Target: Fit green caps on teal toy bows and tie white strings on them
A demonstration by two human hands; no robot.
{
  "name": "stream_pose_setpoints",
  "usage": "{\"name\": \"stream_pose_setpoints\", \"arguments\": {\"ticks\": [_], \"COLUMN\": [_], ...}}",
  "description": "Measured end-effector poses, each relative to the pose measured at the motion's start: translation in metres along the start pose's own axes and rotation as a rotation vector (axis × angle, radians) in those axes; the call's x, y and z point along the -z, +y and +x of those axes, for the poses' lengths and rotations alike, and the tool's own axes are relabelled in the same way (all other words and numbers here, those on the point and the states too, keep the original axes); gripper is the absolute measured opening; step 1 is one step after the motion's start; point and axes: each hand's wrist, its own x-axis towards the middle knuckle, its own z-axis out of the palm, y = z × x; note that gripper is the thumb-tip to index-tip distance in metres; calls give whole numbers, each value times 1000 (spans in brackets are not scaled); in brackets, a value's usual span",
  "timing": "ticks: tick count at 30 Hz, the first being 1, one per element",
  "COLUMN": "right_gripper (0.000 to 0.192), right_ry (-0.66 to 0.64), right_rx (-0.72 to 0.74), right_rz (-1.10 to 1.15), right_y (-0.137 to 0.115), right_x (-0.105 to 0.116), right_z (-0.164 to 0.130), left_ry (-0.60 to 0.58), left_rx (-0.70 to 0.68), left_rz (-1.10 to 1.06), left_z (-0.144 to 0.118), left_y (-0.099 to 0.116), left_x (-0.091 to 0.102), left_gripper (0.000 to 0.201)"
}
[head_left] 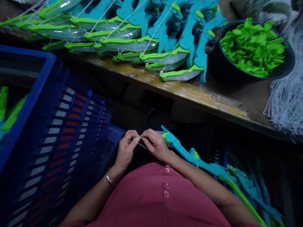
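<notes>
The long turquoise-and-lime-green plastic bow (184,152) runs alongside your right forearm (196,183); your left hand (126,149) pinches its tip, your right hand (156,145) its thin white string (143,146).

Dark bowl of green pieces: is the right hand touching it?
Apart. The head view shows the right hand on the near side of the table edge, the dark bowl beyond it.
</notes>
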Motion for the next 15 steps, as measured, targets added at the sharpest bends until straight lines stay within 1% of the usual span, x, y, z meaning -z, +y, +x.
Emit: {"name": "stream_pose_setpoints", "arguments": {"ticks": [4, 7, 9, 13, 15], "right_gripper": [11, 13, 15, 17, 18], "right_ry": [31, 32, 7, -75, -122], "right_rx": [66, 94, 118, 211, 171], "right_rz": [-50, -103, -166, -311, -301], "right_y": [3, 9, 12, 13, 11], "right_x": [-3, -4, -4, -1, 1], "right_z": [-2, -5, -6, -4, -1], "left_ry": [0, -4, -8, -19, -15], "left_rx": [17, 36, 46, 45, 35], "left_rz": [-33, -49, -53, -32, -8], "left_z": [1, 2, 2, 3, 4], "left_y": [0, 0, 0, -1, -2], "left_x": [0, 1, 1, 3, 4], "left_gripper": [13, 13, 13, 14, 14]}}
